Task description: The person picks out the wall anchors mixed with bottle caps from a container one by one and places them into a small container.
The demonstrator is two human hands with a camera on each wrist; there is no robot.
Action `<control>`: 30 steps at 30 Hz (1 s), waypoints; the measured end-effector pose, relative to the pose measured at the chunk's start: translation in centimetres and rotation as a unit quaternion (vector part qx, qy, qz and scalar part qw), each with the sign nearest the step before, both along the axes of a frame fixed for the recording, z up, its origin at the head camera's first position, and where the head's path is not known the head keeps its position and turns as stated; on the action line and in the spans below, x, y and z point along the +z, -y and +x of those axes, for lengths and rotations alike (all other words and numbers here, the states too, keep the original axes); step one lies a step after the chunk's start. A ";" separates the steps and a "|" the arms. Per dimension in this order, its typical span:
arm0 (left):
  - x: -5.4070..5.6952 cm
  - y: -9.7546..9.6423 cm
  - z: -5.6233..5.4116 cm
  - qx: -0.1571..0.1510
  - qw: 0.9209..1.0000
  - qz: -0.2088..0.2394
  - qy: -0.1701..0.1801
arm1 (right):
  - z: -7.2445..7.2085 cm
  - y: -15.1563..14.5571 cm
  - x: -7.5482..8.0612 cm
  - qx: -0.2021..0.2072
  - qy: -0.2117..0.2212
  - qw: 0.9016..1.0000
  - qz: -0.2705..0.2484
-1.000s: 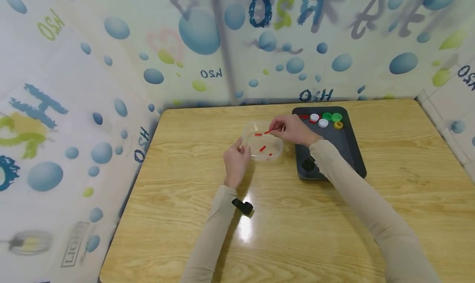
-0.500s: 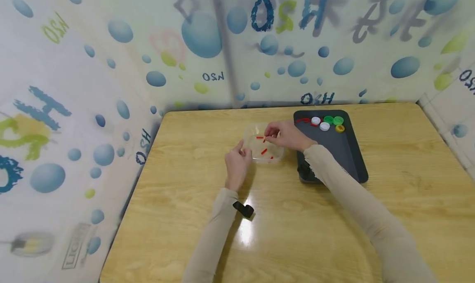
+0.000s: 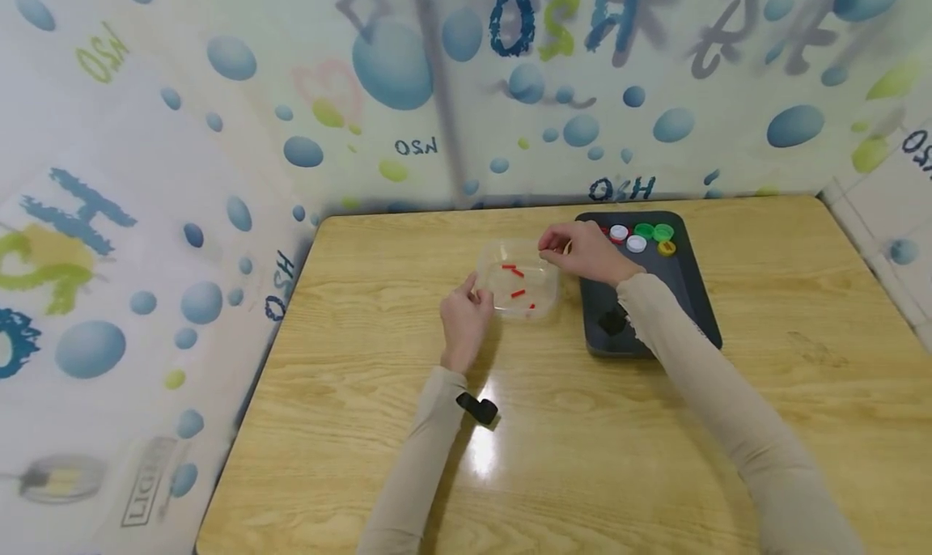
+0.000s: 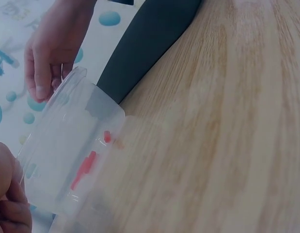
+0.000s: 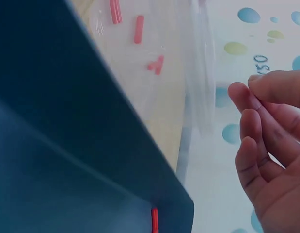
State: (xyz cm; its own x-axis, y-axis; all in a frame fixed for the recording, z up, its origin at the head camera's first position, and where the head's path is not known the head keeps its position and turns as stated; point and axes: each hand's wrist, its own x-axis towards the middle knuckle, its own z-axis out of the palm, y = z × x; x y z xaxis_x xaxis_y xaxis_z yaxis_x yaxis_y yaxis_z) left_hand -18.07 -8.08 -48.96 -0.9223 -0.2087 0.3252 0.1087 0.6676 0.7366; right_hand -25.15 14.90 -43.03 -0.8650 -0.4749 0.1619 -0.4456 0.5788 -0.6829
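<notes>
A clear plastic container [image 3: 537, 284] stands on the table, with several short red sticks [image 3: 518, 294] lying on its bottom. My left hand [image 3: 466, 320] pinches the container's left rim between thumb and fingers. Over the gap between the container and the dark tray [image 3: 680, 312] is my right hand [image 3: 586, 252]. In the right wrist view the right hand [image 5: 278, 136] has loosely bent fingers, thumb tip against the index finger, and nothing shows between them. The left wrist view shows the red sticks [image 4: 84, 169] through the container's wall.
At the tray's far end sit white caps [image 3: 636, 243], green caps [image 3: 663, 232] and a yellow cap [image 3: 666, 248]. A red stick [image 5: 154, 221] lies in a tray corner. A patterned wall [image 3: 510, 142] rises behind the wooden table [image 3: 379, 312].
My right hand put a red stick down in the container beside the others, let go, and drew back right toward the tray. My left hand kept its hold on the rim.
</notes>
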 end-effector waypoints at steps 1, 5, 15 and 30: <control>0.0 0.0 0.0 0.000 1.000 0.001 0.000 | 0.0 -0.3 0.1 -0.005 0.000 1.000 -0.001; 0.0 0.0 -0.1 0.001 1.000 -0.002 0.004 | -0.1 -1.9 0.2 -0.034 -0.015 0.999 -0.003; -0.1 0.0 -0.2 -0.003 1.000 0.014 0.019 | 0.2 -7.9 0.0 -0.105 -0.042 0.993 -0.019; -0.2 0.0 -0.3 -0.003 1.000 0.015 0.017 | 0.0 -12.1 -0.9 -0.159 -0.017 0.987 0.026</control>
